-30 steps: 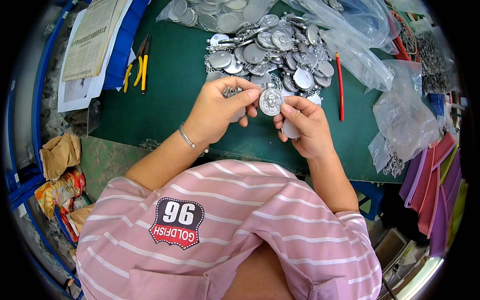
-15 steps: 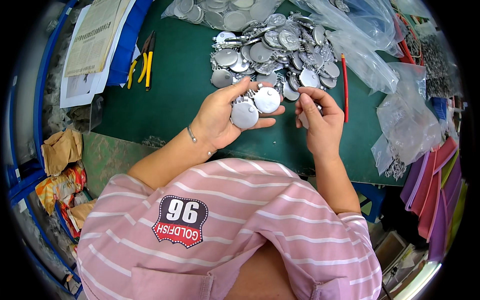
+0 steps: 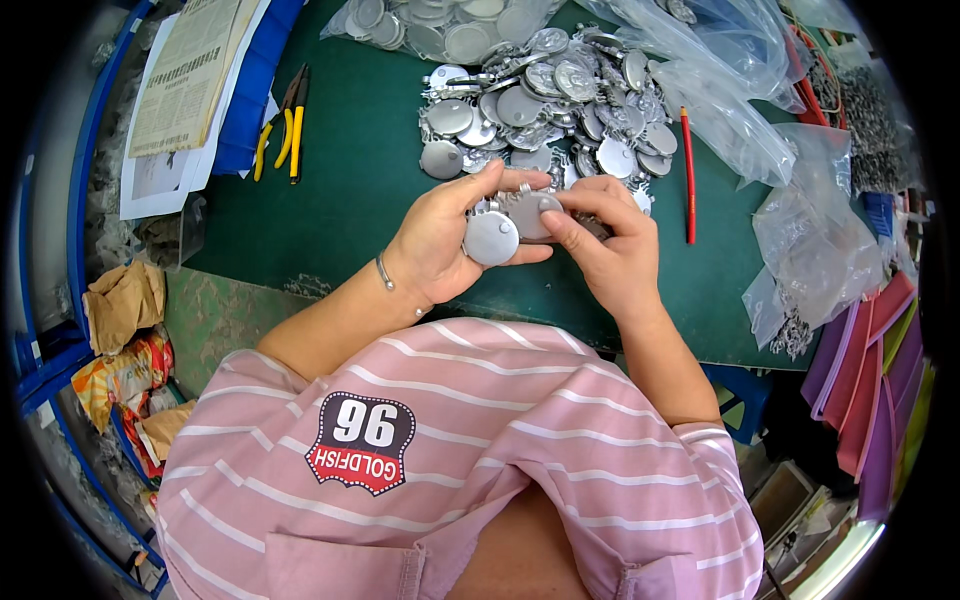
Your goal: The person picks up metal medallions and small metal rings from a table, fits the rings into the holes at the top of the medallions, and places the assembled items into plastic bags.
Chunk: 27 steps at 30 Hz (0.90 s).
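My left hand [image 3: 435, 235] is turned palm up with round silver metal pendants on its palm and fingers. The nearest pendant [image 3: 491, 238] is pale, with a small stud on its face. Beside it, a greyer pendant [image 3: 532, 215] is pinched between the thumb and fingers of my right hand [image 3: 615, 245], over my left fingertips. Short chain links show along the pendants' upper edges. My right fingers partly hide what lies beneath them. Just beyond both hands spreads a heap of similar pendants [image 3: 519, 106] with chains, on the green tabletop [image 3: 360, 130].
Yellow-handled pliers [image 3: 296, 130] lie at the left, near a blue tray [image 3: 262, 85] and papers [image 3: 180, 90]. To the heap's right is a red pencil [image 3: 689, 180]. Clear plastic bags [image 3: 730, 110] cover the far right; a bag of discs [image 3: 465, 42] lies at the back.
My right hand has moved left with its pendant, reaching my left hand. The greyer pendant now covers the spot where a pale one showed. My left hand has barely moved.
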{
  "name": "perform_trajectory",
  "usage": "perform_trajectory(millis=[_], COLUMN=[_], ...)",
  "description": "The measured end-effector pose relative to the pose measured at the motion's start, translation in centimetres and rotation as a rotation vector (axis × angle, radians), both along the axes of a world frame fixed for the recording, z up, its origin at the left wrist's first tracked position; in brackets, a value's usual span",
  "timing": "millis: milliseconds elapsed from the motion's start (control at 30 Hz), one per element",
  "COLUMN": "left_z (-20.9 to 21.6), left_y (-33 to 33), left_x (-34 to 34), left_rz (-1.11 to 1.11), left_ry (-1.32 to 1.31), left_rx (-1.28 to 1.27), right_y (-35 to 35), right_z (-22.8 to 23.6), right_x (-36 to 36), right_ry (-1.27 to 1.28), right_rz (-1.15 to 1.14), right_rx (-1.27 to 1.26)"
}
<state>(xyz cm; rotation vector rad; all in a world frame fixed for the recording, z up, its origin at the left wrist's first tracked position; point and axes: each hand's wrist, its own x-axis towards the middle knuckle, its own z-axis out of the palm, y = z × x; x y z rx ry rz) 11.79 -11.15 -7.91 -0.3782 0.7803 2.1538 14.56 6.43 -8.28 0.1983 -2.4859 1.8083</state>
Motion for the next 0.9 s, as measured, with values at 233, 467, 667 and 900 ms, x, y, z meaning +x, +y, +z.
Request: perform_trajectory(millis=[233, 467, 667, 900], left_z=[-1.3, 0.8, 2.0, 3.4], left_y=[-0.1, 0.9, 0.9, 0.3], left_x=[-0.5, -0.1, 0.4, -0.6], left_rz=[0.022, 0.005, -0.067, 0.041], left_ry=[-0.041, -0.047, 0.314, 0.439], left_rx=[0.228, 0.255, 0.115, -0.077], right_y=[-0.4, -1.4, -0.1, 3.8], right_z=[-0.3, 1.2, -0.6, 4.2], right_x=[0.2, -0.3, -1.0, -6.1], right_ry=[0.425, 0.366, 0.216, -0.343], right_rz=[0.178, 0.246, 0.123, -0.224], right_rx=[0.165, 0.378, 0.201, -0.906])
